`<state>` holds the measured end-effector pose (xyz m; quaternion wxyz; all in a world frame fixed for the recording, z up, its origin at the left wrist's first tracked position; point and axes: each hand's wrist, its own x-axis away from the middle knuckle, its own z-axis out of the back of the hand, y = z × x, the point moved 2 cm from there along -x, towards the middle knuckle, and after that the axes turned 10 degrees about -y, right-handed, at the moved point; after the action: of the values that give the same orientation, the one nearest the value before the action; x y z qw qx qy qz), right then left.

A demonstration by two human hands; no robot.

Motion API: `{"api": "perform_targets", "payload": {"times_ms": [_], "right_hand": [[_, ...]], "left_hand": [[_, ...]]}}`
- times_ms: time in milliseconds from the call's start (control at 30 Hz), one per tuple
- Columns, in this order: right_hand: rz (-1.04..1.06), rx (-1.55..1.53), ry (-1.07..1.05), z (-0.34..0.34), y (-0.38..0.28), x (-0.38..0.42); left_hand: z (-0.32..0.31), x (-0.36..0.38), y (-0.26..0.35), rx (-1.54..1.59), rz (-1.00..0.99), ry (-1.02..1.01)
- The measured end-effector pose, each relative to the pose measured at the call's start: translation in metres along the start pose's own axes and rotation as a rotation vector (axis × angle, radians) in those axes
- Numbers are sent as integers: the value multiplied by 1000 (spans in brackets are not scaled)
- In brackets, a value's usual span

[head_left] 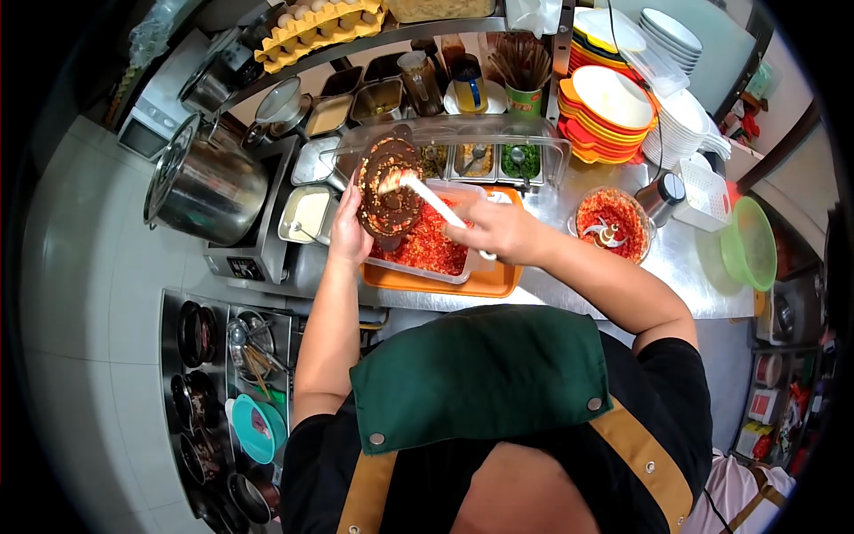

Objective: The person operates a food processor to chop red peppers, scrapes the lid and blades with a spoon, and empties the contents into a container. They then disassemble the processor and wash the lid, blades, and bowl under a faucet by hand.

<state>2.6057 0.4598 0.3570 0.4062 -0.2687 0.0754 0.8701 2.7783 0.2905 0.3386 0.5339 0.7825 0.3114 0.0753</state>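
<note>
The right hand (500, 231) was closed around the handle of one white spatula (436, 200), its head at the face of one dark disc (384, 209). The left hand (351, 230) gripped the disc by its edge, holding it tilted above one clear container (458, 277) of red chopped mixture (440, 247). The left forearm extended forward; the right elbow was bent outward, forearm angled inward. One orange tray (498, 283) supported the container. One bladed bowl (587, 214) stood to the right.
</note>
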Motion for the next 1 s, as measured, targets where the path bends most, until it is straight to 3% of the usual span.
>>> {"api": "perform_targets", "payload": {"times_ms": [33,167,300,400,533,633,767,800,833,900,1000], "right_hand": [[-11,40,93,3,6,-2],[-103,64,79,3,15,-1],[7,8,138,3,10,-7],[120,-26,-88,3,4,-4],[244,-5,-241,-2,0,-1],[216,-46,-288,0,3,7],[60,-87,-115,5,16,18],[71,-74,97,5,22,15],[-47,-64,85,0,30,17],[-96,-71,188,-6,41,17],[-141,-5,167,-32,50,30]], "left_hand": [[1,-1,0,35,31,8],[1,-4,5,69,104,28],[1,-6,3,85,154,-7],[1,-7,1,132,188,22],[5,-7,2,154,218,70],[12,-6,7,180,247,128],[14,-1,16,186,236,103],[21,0,13,184,234,91],[20,1,14,187,237,91],[14,3,18,183,214,92],[20,2,15,179,216,82]]}}
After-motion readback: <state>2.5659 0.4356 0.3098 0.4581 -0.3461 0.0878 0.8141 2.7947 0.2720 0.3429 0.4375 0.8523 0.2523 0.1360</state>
